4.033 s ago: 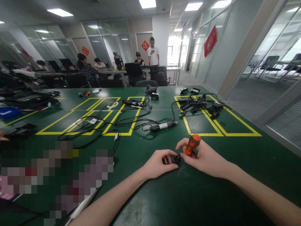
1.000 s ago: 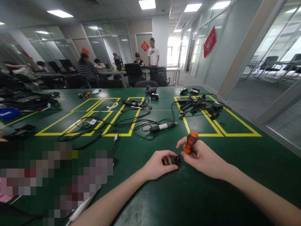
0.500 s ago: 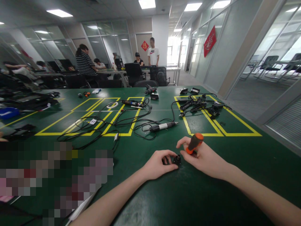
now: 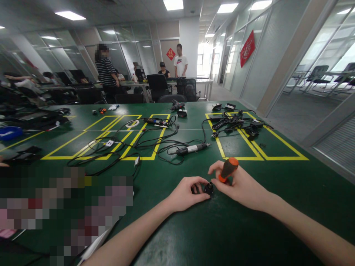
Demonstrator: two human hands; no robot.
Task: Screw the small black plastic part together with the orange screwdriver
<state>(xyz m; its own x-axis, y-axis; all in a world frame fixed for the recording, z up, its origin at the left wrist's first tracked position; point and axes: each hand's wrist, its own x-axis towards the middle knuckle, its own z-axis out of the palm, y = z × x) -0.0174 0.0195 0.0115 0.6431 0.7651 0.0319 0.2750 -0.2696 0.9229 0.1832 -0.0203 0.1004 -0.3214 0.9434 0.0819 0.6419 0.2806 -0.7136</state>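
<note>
On the green table (image 4: 235, 236), my left hand (image 4: 187, 194) curls its thumb and fingers around a small black part (image 4: 209, 188) with a short upright stub on top. My right hand (image 4: 244, 184) grips a screwdriver (image 4: 229, 170) with an orange and dark grey handle. The handle leans up and to the right, just right of the black part. My right fingers hide most of the screwdriver's lower end, so I cannot tell whether its tip touches the part.
Beyond my hands lies a grey and black electric screwdriver (image 4: 192, 149) with its cable. Tangled black cables and tools (image 4: 235, 123) are at the back right. A cordless drill (image 4: 177, 105) rests at the far edge. Yellow tape (image 4: 138, 158) marks rectangles. People are at a farther table.
The screwdriver handle has shifted slightly left and down in my right hand. My left hand stays on the black part. In the background, a person in a striped shirt has straightened and turned.
</note>
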